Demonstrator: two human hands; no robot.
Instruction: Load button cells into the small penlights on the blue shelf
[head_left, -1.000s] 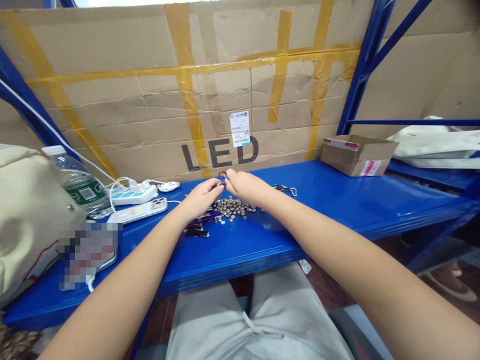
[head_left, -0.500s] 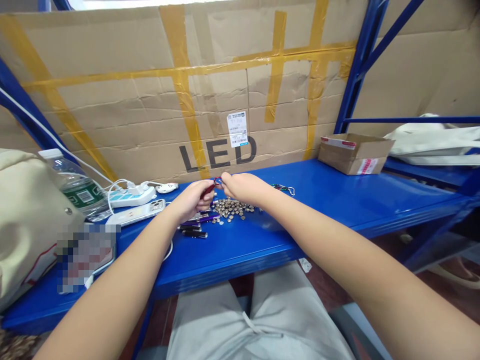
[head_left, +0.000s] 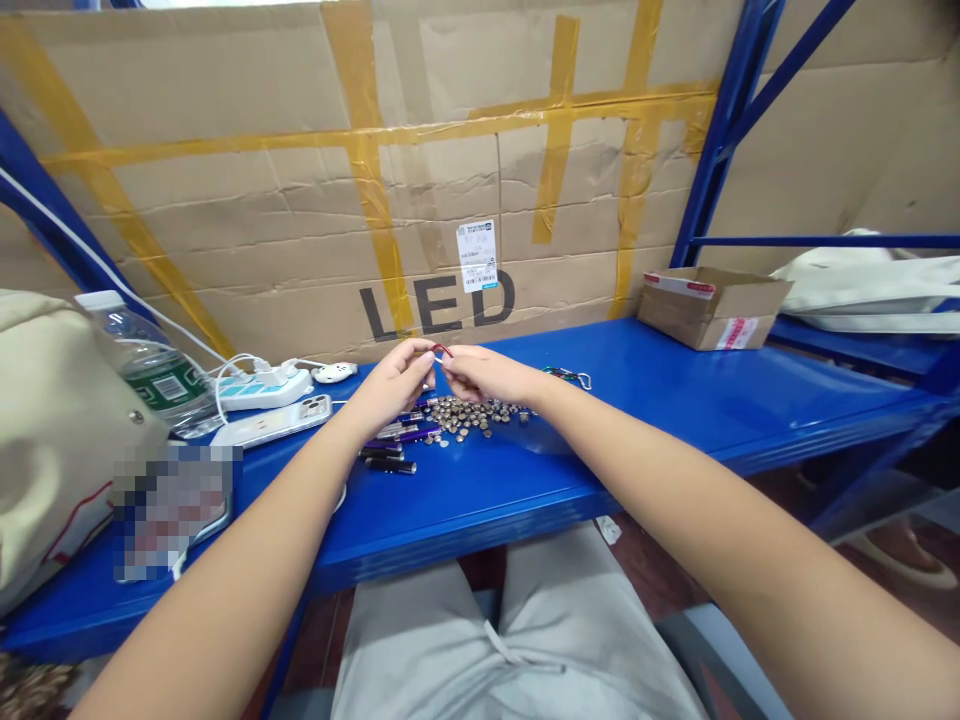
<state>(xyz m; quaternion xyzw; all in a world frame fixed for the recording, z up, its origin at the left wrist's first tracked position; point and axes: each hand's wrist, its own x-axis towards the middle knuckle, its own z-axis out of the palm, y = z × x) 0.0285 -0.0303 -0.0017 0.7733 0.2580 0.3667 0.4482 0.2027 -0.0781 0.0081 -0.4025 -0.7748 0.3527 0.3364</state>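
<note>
**Hands and held item.** Left hand (head_left: pixel 386 388): fingers bunched, pinching at the tips. Right hand (head_left: pixel 487 374): thumb and fingertips drawn together in a matching pinch. The two hands are together, fingertips almost meeting at 12 o'clock above the pile. Work in hand: both pinch one small red metal ring (head_left: pixel 442 349), held up clear of the surface between them; the fingers partly hide it.

**Directly below the hands.** Heap of button cells (head_left: pixel 469 418), at 6 o'clock, loose and silver-brown. Dark and purple metal cylinders (head_left: pixel 390 465), at 7 o'clock, lying side by side.

**Further out, on the blue steel worktop (head_left: pixel 480 520).** Carabiner clip with green cord (head_left: pixel 568 378), at 3 o'clock. Open cardboard box (head_left: pixel 712 310), at 2 o'clock, well apart. White power strip (head_left: pixel 262 388), at 9 o'clock. Phone in a clear case (head_left: pixel 274 420), at 8 o'clock. Water bottle (head_left: pixel 154 365), at 9 o'clock, beside a beige bag (head_left: pixel 60 430).

**Behind.** Taped carton printed "LED" (head_left: pixel 435 308), at 12 o'clock, standing upright against the worktop's back edge.
</note>
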